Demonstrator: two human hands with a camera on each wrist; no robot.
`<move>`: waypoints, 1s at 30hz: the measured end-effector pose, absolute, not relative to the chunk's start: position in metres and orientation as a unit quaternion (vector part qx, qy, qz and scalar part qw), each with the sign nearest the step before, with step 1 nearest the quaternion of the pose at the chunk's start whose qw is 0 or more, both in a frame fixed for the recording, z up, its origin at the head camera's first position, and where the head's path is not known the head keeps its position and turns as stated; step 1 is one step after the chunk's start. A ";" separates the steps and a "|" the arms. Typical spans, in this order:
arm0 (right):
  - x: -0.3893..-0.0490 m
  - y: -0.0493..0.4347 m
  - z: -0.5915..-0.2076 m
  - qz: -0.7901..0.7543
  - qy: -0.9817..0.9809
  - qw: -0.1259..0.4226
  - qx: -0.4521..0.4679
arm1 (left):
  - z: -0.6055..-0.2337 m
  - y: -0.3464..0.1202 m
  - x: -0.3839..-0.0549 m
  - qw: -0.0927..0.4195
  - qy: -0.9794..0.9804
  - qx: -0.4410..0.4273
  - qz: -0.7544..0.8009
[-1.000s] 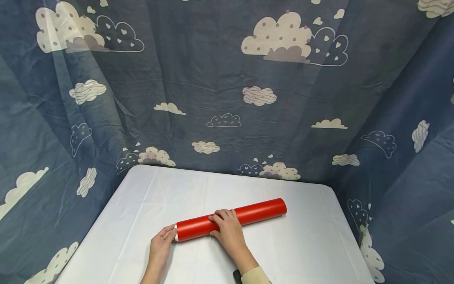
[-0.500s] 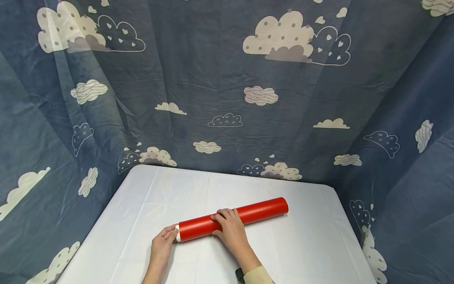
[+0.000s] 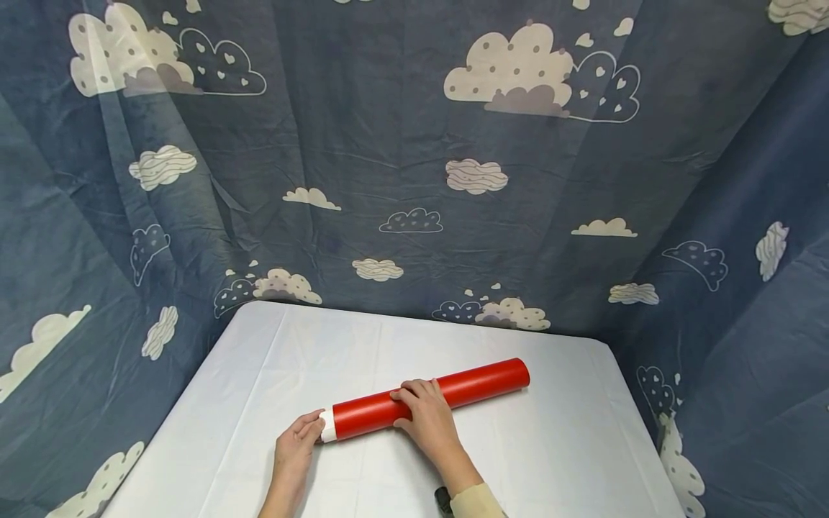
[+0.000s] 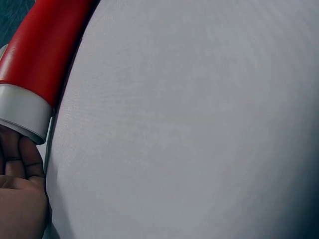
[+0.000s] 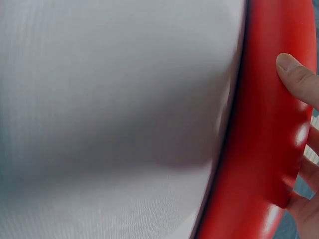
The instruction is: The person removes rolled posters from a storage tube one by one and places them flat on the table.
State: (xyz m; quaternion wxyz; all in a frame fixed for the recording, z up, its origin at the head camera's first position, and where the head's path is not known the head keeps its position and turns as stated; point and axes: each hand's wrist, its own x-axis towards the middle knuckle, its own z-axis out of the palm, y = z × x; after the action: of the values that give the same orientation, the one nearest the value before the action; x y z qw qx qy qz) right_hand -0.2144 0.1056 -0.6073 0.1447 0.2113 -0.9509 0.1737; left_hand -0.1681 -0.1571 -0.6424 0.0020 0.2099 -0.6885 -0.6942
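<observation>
A long red tube (image 3: 372, 415) lies slantwise on the white table, its right end farther back. From its left end a short white inner roll (image 3: 328, 426) sticks out. My left hand (image 3: 296, 446) holds that white end between fingers and thumb; in the left wrist view its fingers (image 4: 31, 158) meet the lower rim of the white roll. Over the middle of the red tube my right hand (image 3: 429, 421) grips it from above. The right wrist view has the thumb (image 5: 299, 77) on the near side, the other fingers reaching round the far side.
White cloth covers the table (image 3: 550, 446), which has rounded back corners. Dark blue curtains (image 3: 363, 151) with cloud prints hang behind it and at both sides. A small black object (image 3: 443, 501) shows beside the right sleeve (image 3: 478, 502).
The red tube and my right hand have shifted slightly to the right. More of the white roll shows at the left end, where my left hand has stayed almost still.
</observation>
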 end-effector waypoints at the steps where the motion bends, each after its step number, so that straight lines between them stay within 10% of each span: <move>1: -0.215 0.106 -0.607 0.173 -0.951 0.146 0.212 | -0.642 -0.157 -0.168 0.002 -0.689 0.211 -0.693; 30: -0.224 0.132 -0.608 0.188 -0.951 0.149 0.196 | -0.641 -0.158 -0.168 -0.001 -0.683 0.223 -0.696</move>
State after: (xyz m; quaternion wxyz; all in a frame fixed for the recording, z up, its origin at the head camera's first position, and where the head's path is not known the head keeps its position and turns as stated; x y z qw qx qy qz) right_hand -0.2235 0.1316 -0.6082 0.1487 0.1957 -0.9509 0.1881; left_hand -0.1683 -0.1577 -0.6409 -0.0014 0.2233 -0.6829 -0.6955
